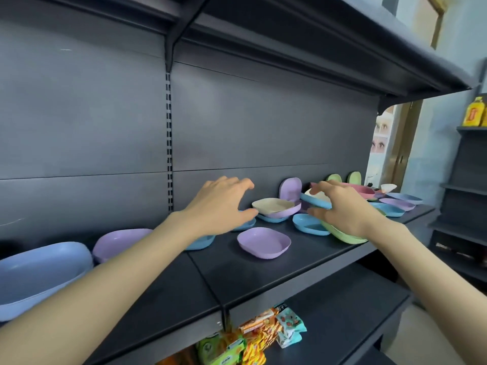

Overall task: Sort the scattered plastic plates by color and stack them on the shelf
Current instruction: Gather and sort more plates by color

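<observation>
Left hand (221,204), fingers spread wide and empty, is at 9 o'clock of the cream plate (272,205); right hand (342,209), fingers likewise spread, is at 3 o'clock, over the green plate (342,237).

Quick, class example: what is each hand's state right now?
Left hand: open, fingers spread, holding nothing.
Right hand: open, fingers spread over the blue plate, gripping nothing.

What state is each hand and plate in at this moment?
left hand: open, holding nothing
right hand: open, over the green plate
front purple plate: flat, alone, right side up
cream plate: nested in the middle purple plate
back purple plate: upright, leaning on the back panel
</observation>
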`<state>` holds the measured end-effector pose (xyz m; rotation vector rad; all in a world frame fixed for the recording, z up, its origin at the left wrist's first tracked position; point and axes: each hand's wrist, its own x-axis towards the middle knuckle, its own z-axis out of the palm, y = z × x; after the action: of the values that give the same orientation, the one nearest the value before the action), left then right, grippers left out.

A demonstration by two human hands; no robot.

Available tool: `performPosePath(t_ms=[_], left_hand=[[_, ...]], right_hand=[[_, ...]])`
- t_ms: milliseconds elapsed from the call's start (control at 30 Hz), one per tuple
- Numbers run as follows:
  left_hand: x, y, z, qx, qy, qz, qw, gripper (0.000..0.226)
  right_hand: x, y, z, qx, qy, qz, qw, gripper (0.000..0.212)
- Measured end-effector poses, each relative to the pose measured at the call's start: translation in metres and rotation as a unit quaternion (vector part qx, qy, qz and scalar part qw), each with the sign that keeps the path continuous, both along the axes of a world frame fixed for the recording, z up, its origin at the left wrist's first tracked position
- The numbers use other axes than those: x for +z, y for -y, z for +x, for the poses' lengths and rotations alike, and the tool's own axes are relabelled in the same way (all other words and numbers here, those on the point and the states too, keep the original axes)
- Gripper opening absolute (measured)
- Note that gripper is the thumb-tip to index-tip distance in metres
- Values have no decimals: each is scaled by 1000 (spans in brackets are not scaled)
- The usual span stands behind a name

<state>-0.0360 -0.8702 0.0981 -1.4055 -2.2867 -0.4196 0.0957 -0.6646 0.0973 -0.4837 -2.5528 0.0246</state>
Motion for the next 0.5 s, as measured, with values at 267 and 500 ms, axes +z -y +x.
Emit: performPosePath(t_ms=[267, 500], left_hand=[[0, -106, -55, -7, -28, -3, 1000, 51], [-4, -208, -103, -18, -20, -24, 999, 48]], right_hand=[[-2, -102, -52, -9, 7, -19, 1000, 38], [3, -199, -99, -22, 7, -21, 1000, 40]])
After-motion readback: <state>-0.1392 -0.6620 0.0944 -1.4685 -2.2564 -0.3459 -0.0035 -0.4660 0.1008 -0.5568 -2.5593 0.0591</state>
